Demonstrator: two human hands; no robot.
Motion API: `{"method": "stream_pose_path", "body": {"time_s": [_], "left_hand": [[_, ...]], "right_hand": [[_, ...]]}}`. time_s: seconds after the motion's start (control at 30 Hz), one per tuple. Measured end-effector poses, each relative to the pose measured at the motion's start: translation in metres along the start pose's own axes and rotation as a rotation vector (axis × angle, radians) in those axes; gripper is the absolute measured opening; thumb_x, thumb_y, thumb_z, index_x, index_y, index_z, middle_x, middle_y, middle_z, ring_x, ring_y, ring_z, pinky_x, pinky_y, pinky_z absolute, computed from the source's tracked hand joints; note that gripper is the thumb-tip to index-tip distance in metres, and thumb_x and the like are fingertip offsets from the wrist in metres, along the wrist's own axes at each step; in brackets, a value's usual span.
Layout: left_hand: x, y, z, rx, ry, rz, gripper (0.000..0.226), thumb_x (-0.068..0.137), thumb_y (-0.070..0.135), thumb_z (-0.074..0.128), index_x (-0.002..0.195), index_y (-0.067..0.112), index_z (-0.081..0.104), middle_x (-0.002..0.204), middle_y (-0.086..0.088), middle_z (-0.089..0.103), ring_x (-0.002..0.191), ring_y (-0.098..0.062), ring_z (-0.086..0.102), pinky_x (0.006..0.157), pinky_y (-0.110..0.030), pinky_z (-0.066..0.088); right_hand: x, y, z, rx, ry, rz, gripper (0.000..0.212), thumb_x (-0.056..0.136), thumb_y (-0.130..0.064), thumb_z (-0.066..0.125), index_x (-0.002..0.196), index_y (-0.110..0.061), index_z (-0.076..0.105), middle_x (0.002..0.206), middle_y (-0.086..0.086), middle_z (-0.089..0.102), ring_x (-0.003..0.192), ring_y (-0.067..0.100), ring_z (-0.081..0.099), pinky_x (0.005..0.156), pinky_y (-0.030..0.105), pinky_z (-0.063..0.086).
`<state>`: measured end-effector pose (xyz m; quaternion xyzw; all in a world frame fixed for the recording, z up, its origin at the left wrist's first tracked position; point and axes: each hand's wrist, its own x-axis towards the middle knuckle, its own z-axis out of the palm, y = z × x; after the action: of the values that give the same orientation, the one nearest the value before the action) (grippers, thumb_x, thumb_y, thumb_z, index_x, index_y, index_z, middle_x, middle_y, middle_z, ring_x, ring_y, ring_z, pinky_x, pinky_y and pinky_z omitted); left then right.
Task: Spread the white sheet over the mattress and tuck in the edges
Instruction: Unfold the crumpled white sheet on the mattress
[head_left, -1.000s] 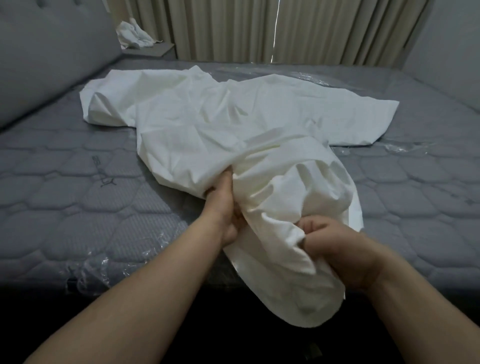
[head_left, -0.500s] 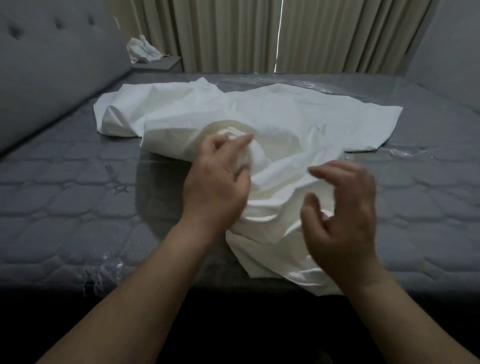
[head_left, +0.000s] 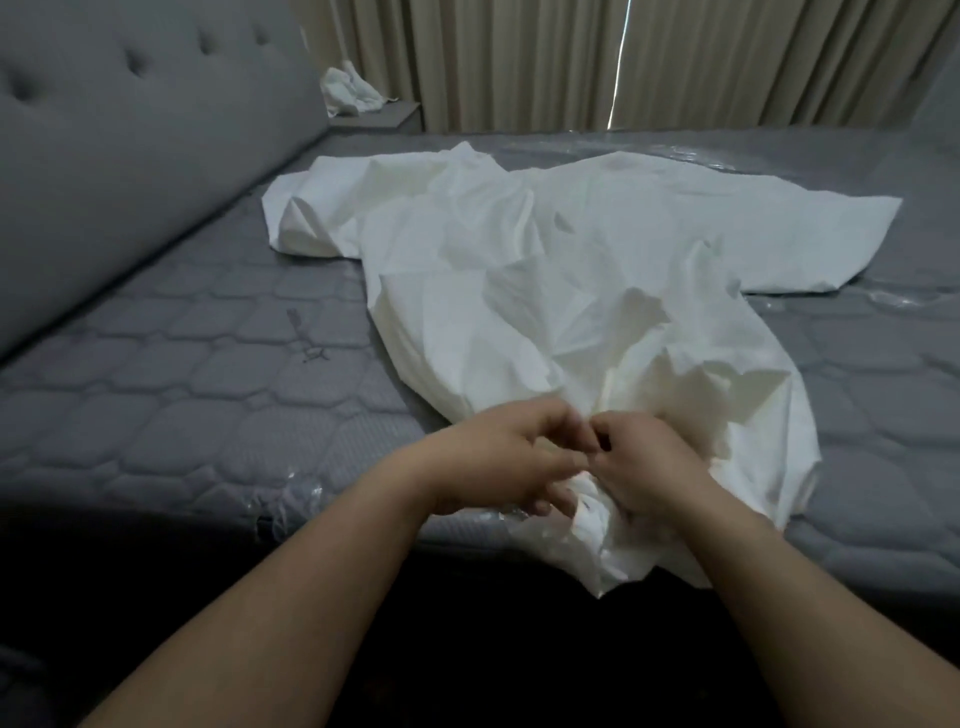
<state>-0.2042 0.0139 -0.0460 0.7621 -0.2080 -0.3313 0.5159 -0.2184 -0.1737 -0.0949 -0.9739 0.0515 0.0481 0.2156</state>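
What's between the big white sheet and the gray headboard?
Only bare quilted gray mattress lies between the white sheet and the headboard, as the head view shows.

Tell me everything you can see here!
sheet: one, white, crumpled in a heap on the mattress, near end hanging over the edge
mattress: one, grey, quilted, under the sheet
plastic wrap: clear, loose on the mattress
headboard: one, grey, tufted, left
curtains: beige, behind the bed
cloth: one, white, bunched on a ledge by the curtains
left hand: grips the sheet's near end
right hand: grips the sheet beside it
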Motion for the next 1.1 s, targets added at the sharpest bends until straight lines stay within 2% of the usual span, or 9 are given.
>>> {"method": "stream_pose_path", "body": {"time_s": [0.13,0.3,0.47,0.6,0.67,0.77,0.93,1.0,1.1], "left_hand": [[0.022,-0.046,-0.039,0.158,0.636,-0.244,0.049,0.073,0.038,0.070,0.117,0.026,0.052,0.120,-0.006,0.062,0.096,-0.029,0.070,0.077,-0.053,0.064],[0.025,-0.072,-0.056,0.182,0.608,-0.295,0.133,0.056,0.067,0.077,0.160,0.034,0.000,0.156,-0.011,0.041,0.126,-0.036,0.056,0.095,-0.053,0.057],[0.038,-0.051,-0.058,-0.638,0.572,-0.356,0.095,0.078,0.085,0.057,0.148,0.022,0.047,0.128,-0.013,0.067,0.100,-0.036,0.073,0.069,-0.049,0.063],[0.029,-0.038,-0.060,-1.156,0.109,-0.077,0.092,0.081,0.088,0.052,0.147,0.024,0.056,0.141,-0.014,0.063,0.126,-0.040,0.061,0.106,-0.059,0.049],[0.026,-0.024,-0.062,-1.269,0.210,0.048,0.080,0.091,0.080,0.047,0.146,0.022,0.057,0.138,-0.015,0.065,0.123,-0.040,0.064,0.101,-0.054,0.052],[0.022,-0.004,-0.072,-1.292,0.519,0.180,0.047,0.101,0.049,0.053,0.133,0.017,0.066,0.124,-0.015,0.073,0.113,-0.038,0.069,0.091,-0.049,0.056],[0.002,0.023,-0.082,-0.113,1.377,0.376,0.035,0.085,0.026,0.069,0.117,0.013,0.067,0.107,0.001,0.073,0.093,-0.015,0.067,0.082,-0.032,0.056],[-0.011,0.038,-0.068,0.582,1.339,0.519,0.045,0.087,0.026,0.067,0.130,0.015,0.063,0.117,-0.005,0.068,0.102,-0.022,0.062,0.083,-0.032,0.050],[-0.012,0.036,-0.037,1.173,0.747,0.546,0.049,0.087,0.025,0.064,0.135,0.028,0.057,0.127,-0.003,0.062,0.110,-0.028,0.061,0.078,-0.030,0.043]], "right_hand": [[-0.002,-0.010,0.003,0.351,0.126,0.021,0.034,0.100,-0.032,0.057,0.073,-0.012,0.059,0.059,-0.005,0.059,0.054,0.015,0.055,0.055,0.032,0.043],[-0.023,-0.039,-0.007,1.318,0.141,0.094,0.024,0.102,-0.024,0.059,0.092,-0.008,0.073,0.088,0.015,0.072,0.079,0.029,0.065,0.072,0.043,0.055],[-0.057,-0.052,-0.036,1.719,-0.137,-0.135,0.026,0.087,-0.011,0.057,0.088,-0.008,0.083,0.097,0.017,0.078,0.080,0.023,0.077,0.062,0.030,0.062],[-0.071,-0.043,-0.046,1.694,-0.349,-0.173,0.038,0.048,-0.012,0.096,0.083,-0.005,0.084,0.087,0.014,0.079,0.074,0.020,0.078,0.059,0.027,0.061],[-0.072,-0.035,-0.045,1.630,-0.376,-0.124,0.056,0.040,-0.015,0.104,0.090,-0.003,0.083,0.093,0.016,0.078,0.079,0.023,0.078,0.063,0.028,0.062],[-0.060,-0.024,-0.047,1.441,-0.058,0.070,0.005,0.075,-0.009,0.080,0.080,-0.010,0.081,0.085,0.008,0.079,0.069,0.013,0.076,0.058,0.024,0.060],[-0.023,-0.003,-0.022,0.694,0.441,0.193,0.013,0.097,-0.027,0.065,0.087,-0.021,0.070,0.093,-0.005,0.073,0.099,0.025,0.068,0.089,0.039,0.053],[-0.022,-0.014,-0.019,0.604,0.628,0.034,0.006,0.095,-0.034,0.061,0.098,-0.030,0.063,0.099,-0.004,0.067,0.098,0.022,0.064,0.089,0.038,0.052],[-0.032,-0.043,-0.021,0.748,0.666,-0.273,0.029,0.092,-0.047,0.058,0.120,-0.041,0.053,0.119,-0.003,0.063,0.106,0.011,0.063,0.089,0.023,0.051]]}}
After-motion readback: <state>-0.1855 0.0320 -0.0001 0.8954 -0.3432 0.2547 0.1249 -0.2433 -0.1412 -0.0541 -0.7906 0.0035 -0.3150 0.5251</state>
